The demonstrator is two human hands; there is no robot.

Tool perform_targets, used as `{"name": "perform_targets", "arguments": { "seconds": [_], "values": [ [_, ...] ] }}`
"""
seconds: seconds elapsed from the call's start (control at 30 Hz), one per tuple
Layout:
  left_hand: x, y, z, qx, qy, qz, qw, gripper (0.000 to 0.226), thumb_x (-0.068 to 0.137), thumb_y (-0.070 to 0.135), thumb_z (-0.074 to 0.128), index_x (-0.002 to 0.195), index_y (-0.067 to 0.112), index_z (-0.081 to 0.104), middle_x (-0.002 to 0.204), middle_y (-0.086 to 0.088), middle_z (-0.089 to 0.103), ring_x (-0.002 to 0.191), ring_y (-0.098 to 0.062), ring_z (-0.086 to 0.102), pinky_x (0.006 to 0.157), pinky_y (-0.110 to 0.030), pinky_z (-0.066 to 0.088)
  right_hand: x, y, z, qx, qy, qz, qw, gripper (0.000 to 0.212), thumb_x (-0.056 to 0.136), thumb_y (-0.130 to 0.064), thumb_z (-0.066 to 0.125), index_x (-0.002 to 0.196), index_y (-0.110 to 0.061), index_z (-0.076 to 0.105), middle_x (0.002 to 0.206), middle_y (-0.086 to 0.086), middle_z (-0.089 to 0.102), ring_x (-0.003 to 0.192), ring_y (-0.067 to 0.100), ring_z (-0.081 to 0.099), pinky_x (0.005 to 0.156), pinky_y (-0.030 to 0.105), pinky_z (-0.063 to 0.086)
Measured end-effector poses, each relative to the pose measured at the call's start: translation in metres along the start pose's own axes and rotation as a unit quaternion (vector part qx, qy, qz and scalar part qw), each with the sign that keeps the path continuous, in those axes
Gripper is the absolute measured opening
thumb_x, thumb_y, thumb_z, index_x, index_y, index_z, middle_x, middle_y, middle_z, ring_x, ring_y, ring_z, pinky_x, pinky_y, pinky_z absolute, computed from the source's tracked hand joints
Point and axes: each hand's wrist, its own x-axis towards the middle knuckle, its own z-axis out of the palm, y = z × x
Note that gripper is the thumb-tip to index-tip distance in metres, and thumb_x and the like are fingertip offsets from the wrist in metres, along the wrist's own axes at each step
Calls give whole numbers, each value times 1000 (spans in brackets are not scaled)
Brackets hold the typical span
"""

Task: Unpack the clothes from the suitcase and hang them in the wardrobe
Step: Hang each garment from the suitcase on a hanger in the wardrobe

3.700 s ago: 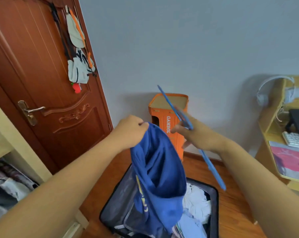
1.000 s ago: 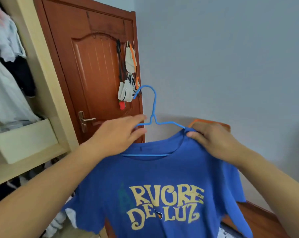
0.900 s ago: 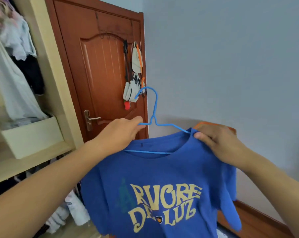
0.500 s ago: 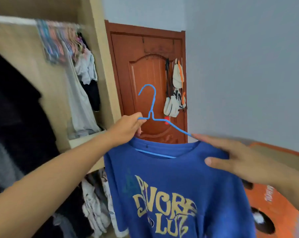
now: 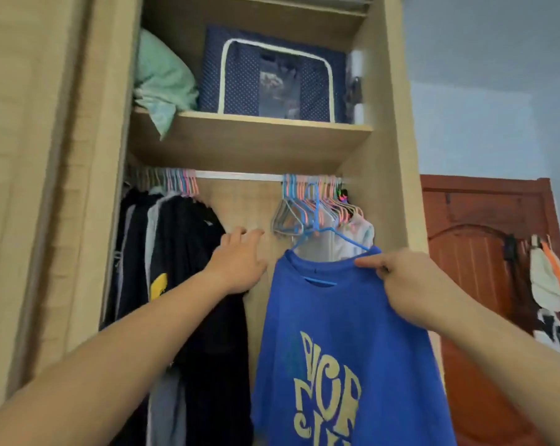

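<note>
A blue T-shirt [image 5: 343, 342] with yellow lettering hangs on a blue hanger [image 5: 317, 220] in front of the open wardrobe [image 5: 388, 156]. My right hand [image 5: 407, 284] pinches the shirt's right shoulder over the hanger arm. The hanger's hook is up among the hangers at the right end of the metal rail [image 5: 240, 176]; whether it sits on the rail I cannot tell. My left hand [image 5: 240, 262] is free of the hanger, fingers spread, resting against the dark clothes [image 5: 182, 268] hanging at the left. The suitcase is out of view.
Several empty pastel hangers [image 5: 304, 201] and light garments crowd the rail's right end. On the shelf above sit a navy storage box [image 5: 272, 72] and a green pillow [image 5: 162, 75]. A brown door [image 5: 484, 268] with bags [image 5: 549, 284] hung on it stands at the right.
I turned left and up to face the wardrobe. My left hand let go of the hanger and moved to the dark clothes. My right hand now carries the shirt up near the rail.
</note>
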Motion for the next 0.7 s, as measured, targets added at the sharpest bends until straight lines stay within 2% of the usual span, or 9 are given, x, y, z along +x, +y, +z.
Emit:
{"name": "perform_targets", "arguments": {
  "seconds": [0.07, 0.2, 0.27, 0.3, 0.37, 0.43, 0.5, 0.6, 0.7],
  "values": [
    [10, -83, -13, 71, 49, -21, 996, 70, 95, 39, 59, 157, 26, 28, 156, -14, 26, 143, -38, 26, 115, -49, 32, 60, -27, 22, -16, 35, -7, 999, 57, 95, 5, 39, 134, -30, 62, 132, 10, 64, 117, 32, 58, 78, 26, 37],
    [28, -218, -40, 228, 166, -58, 958, 67, 83, 32, 61, 147, 15, 49, 147, -27, 39, 136, -48, 34, 112, -58, 34, 189, -83, 59, -85, 59, -14, 994, 54, 94, 2, 41, 136, -27, 61, 140, 13, 56, 121, 37, 55, 94, 34, 46],
    [34, -257, -54, 247, 215, -86, 941, 72, 79, 34, 56, 147, 15, 48, 149, -29, 36, 138, -51, 31, 112, -61, 29, 251, -108, 79, -108, 66, -31, 991, 52, 92, 2, 43, 133, -21, 64, 135, 16, 60, 119, 37, 58, 97, 37, 49],
    [41, -277, -58, 248, 238, -102, 933, 73, 81, 35, 54, 151, 19, 42, 154, -28, 30, 142, -51, 26, 113, -61, 24, 285, -124, 94, -118, 65, -39, 990, 48, 92, 1, 43, 129, -18, 67, 132, 16, 62, 118, 36, 59, 97, 37, 51],
    [50, -301, -59, 211, 259, -145, 931, 76, 92, 43, 52, 159, 30, 20, 165, -21, 12, 150, -46, 15, 118, -62, 18, 339, -151, 120, -143, 67, -41, 987, 40, 92, -1, 45, 121, -13, 70, 125, 14, 65, 114, 33, 61, 93, 34, 53],
    [59, -321, -51, 177, 273, -159, 932, 81, 95, 52, 48, 161, 33, 5, 169, -13, -3, 154, -39, 8, 121, -60, 14, 379, -173, 152, -159, 49, -35, 985, 34, 92, -3, 47, 118, -9, 69, 121, 13, 66, 111, 31, 62, 87, 31, 51],
    [65, -330, -46, 179, 292, -147, 928, 80, 95, 56, 39, 162, 31, 3, 170, -11, -4, 155, -36, 7, 123, -57, 13, 403, -185, 182, -159, 11, -27, 987, 30, 95, -8, 49, 120, -5, 65, 124, 14, 63, 111, 32, 61, 83, 31, 47],
    [66, -333, -42, 179, 308, -127, 926, 82, 95, 51, 46, 163, 30, 6, 170, -13, -2, 155, -36, 9, 123, -57, 13, 422, -199, 221, -175, -61, -43, 982, 28, 97, -9, 47, 119, 0, 63, 127, 16, 62, 106, 34, 58, 81, 31, 44],
    [66, -328, -43, 186, 311, -132, 923, 82, 91, 43, 54, 161, 25, 14, 168, -19, 4, 153, -40, 14, 121, -59, 16, 423, -230, 233, -172, -57, -90, 979, 20, 97, -7, 46, 98, 0, 65, 122, 18, 64, 96, 35, 57, 73, 28, 39]
  ]
}}
